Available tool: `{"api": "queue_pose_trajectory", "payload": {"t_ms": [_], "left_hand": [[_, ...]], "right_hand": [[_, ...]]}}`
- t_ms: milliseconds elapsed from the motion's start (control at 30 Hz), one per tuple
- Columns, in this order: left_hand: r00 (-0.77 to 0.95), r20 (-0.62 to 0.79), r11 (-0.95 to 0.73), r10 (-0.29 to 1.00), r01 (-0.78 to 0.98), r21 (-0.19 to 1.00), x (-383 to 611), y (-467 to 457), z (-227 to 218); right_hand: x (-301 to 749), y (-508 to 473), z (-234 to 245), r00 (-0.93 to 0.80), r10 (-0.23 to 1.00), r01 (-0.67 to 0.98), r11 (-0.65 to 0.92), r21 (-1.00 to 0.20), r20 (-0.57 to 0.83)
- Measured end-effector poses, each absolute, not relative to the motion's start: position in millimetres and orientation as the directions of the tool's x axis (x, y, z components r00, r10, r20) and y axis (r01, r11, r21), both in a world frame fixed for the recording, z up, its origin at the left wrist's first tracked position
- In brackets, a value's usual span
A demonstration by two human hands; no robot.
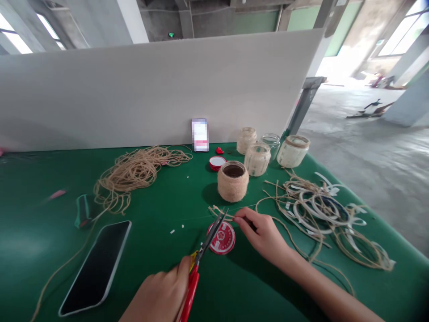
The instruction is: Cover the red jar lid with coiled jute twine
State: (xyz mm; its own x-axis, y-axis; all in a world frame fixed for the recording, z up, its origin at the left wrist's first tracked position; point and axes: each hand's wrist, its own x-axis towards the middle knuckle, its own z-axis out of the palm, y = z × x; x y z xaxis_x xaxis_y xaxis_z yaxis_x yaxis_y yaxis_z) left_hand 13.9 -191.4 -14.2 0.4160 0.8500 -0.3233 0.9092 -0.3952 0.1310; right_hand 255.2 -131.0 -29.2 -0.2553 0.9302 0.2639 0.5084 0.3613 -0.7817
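My left hand is closed round the red handles of a pair of scissors, whose blades point up and to the right. Between thumb and fingertips, my right hand pinches a piece of twine; its frayed ends reach left beside the blade tips. Whether the blades touch the twine I cannot tell. Below the blades lies a round red tape spool, partly covered by them. Just behind stands a jar wrapped in twine, upright, dark inside.
Several glass jars stand at the back right. Loose twine and white strips lie at right, a twine heap at back left. A large phone and a green cutter lie at left. Another phone leans on the white panel.
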Motion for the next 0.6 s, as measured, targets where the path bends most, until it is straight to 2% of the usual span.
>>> {"api": "queue_pose_trajectory", "payload": {"t_ms": [133, 300, 400, 533, 600], "left_hand": [[0.364, -0.286, -0.357, 0.886, 0.931, 0.080, 15.8, -182.2, -24.4], [0.301, -0.388, -0.295, 0.871, 0.953, 0.076, 24.4, -165.2, -17.6], [0.322, -0.389, -0.259, 0.863, 0.944, 0.206, 27.4, -156.6, -12.9], [0.283, -0.398, -0.044, 0.873, 0.858, 0.511, 24.9, -148.9, -14.1], [0.283, -0.402, 0.018, 0.871, 0.798, 0.602, 20.3, -144.5, -15.9]], "right_hand": [[254.5, -131.7, -30.5, -0.283, 0.928, 0.554, 0.365, -0.748, 0.243], [255.2, -127.0, -39.1, -0.252, 0.936, 0.615, 0.351, -0.706, 0.246], [255.2, -123.0, -45.8, -0.214, 0.936, 0.630, 0.350, -0.693, 0.279], [255.0, -121.4, -49.4, -0.202, 0.932, 0.645, 0.358, -0.675, 0.302], [256.0, -121.0, -48.8, -0.186, 0.933, 0.661, 0.350, -0.664, 0.308]]}}
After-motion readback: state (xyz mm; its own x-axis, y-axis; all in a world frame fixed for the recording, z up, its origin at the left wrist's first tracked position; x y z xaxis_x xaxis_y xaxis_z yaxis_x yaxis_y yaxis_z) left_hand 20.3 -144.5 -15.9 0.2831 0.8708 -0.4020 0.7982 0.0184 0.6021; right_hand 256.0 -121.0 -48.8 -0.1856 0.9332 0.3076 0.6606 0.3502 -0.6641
